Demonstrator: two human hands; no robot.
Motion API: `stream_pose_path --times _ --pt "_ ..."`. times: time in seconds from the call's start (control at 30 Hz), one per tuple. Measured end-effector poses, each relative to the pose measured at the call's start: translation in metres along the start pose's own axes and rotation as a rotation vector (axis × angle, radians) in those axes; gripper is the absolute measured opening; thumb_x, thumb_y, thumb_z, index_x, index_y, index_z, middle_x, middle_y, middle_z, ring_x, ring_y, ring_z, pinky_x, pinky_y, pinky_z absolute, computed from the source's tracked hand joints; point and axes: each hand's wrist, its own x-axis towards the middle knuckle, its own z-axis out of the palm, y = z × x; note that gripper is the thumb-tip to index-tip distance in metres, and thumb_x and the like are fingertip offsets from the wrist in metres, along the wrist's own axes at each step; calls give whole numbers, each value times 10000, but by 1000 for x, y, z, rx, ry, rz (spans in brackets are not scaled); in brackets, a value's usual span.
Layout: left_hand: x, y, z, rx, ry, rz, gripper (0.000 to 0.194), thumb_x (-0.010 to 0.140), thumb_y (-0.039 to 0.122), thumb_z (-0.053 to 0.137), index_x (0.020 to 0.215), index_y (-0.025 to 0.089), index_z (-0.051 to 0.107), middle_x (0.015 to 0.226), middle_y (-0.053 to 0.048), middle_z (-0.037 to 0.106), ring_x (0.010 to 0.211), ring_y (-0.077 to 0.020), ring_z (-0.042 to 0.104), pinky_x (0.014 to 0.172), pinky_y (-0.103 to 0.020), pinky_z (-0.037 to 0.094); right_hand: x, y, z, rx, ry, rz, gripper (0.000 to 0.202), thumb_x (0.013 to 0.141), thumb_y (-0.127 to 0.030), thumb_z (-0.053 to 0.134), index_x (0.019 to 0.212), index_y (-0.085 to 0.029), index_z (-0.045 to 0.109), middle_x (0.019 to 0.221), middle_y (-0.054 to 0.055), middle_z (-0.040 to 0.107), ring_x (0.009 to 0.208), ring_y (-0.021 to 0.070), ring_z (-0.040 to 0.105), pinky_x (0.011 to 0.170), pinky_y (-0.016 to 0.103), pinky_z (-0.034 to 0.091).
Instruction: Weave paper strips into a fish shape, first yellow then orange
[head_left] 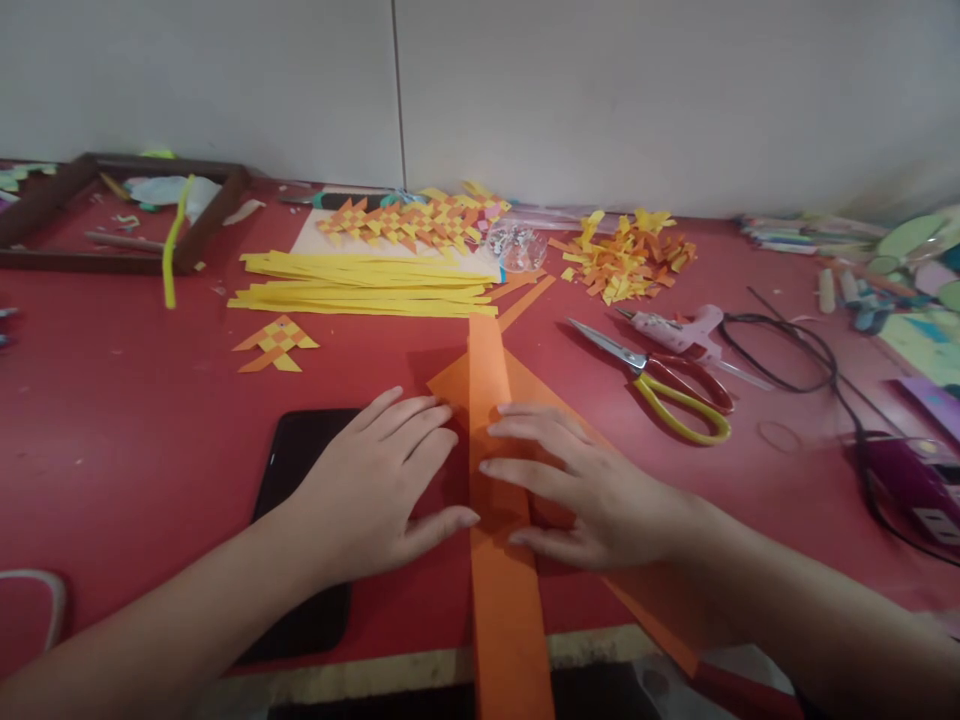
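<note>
A long folded strip of orange paper (499, 590) runs from the table's middle toward me and past its front edge. On its left side my left hand (397, 475) has its fingers stretched out, the thumb tip at the strip's edge. My right hand (577, 480) lies from the right with spread fingertips on the strip. Under my right hand is a larger orange sheet (660, 620), slanting down to the right. A black phone (300, 455) lies partly hidden beneath my left hand and forearm.
Yellow paper strips (360, 285), a woven paper fish (277, 345) and a row of woven fish (412, 222) lie ahead. Scissors (652, 380), a pink glue gun (682, 330) and a pile of paper scraps (630, 255) are at right. A brown frame (90, 262) sits far left.
</note>
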Motion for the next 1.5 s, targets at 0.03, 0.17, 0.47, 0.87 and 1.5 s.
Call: stream_pose_path --times 0.03,0.17,0.47,0.87,1.5 --pt "0 0 1 7 14 4 576 880 575 506 1104 63 647 1270 -213 627 1203 -374 550 1062 -568 373 0 1 0 0 -2 6 481 848 -281 618 1296 -143 514 1383 171 447 1380 282 314 1107 457 370" --pt "2 0 0 9 100 43 576 845 632 528 952 80 655 1043 -184 698 987 -331 633 974 -535 454 -1 4 0 4 28 34 548 781 -113 545 1324 -113 468 1408 190 423 1416 287 267 1122 486 346" --pt "3 10 -6 -145 14 332 431 901 494 548 1064 113 666 1031 -102 695 965 -275 607 887 -438 507 -1 6 3 -19 -28 82 577 781 -187 533 1344 -81 466 1423 202 416 1405 311 283 1121 507 341" --pt "1 10 1 -133 -30 284 452 941 442 493 1144 74 662 1147 -136 691 1082 -310 609 981 -482 481 0 6 3 -12 -65 104 559 820 -230 517 1356 -76 483 1423 200 429 1409 298 291 1126 474 341" --pt "0 12 -2 -216 -210 174 586 882 594 488 1163 97 619 1285 -215 573 1265 -383 490 1093 -568 347 5 7 2 52 -73 105 623 778 -190 526 1388 -93 441 1411 184 456 1400 276 317 1131 468 339"
